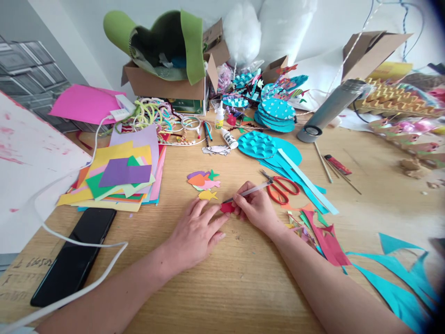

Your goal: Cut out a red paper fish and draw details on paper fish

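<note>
Red paper, cut down to a small piece (227,207), lies on the wooden table (222,287) between the fingertips of both hands. The right hand (255,206) is closed around a slim pen (259,187), its tip at the upper left edge of the piece. The left hand (198,232) rests palm down with fingers loosely spread and empty, two fingertips at or just beside the paper's left end; whether they press on it I cannot tell. A piece this small would probably skid, so firm fingertip pressure close to the line, a light pen and short strokes should serve best. Turning the paper, rather than twisting the wrist, would likely keep curves smooth.

Just beyond the left fingers lies a yellow fish cut-out (207,195), with more coloured cut-outs (198,180) past it. Red-handled scissors (283,188) rest beyond the right hand, near blue paper strips (309,185); red scraps (328,241) lie beside the right forearm. To the left are a heap of coloured sheets (125,176) and a black phone (73,257), crossed by a white cable (114,253). Farther back are a glue bottle (229,139), a tilted metal flask (330,111) and an overfilled cardboard box (167,88), before a pale wall (323,28).
</note>
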